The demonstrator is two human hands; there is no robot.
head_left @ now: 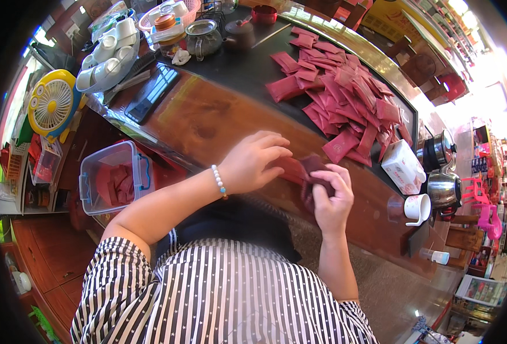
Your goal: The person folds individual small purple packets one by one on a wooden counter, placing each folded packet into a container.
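Note:
My left hand [258,159], with a beaded bracelet at the wrist, hovers over the near edge of the wooden table. Its fingers are apart and hold nothing that I can see. To its right, my right hand [332,192] is closed around several dark red sachets [309,189], partly hidden by the fingers. A blurred red patch shows between the two hands; I cannot make out what it is. Beyond my right hand, a large heap of flat red sachets [345,94] lies on a black tray [248,74].
A clear plastic bin [93,192] with red sachets stands at the left. A phone [152,93], a yellow fan [53,103] and a bowl of white cups [107,57] are at the far left. A tissue box [401,167], a white mug [417,209] and metal kettles [444,189] stand at the right.

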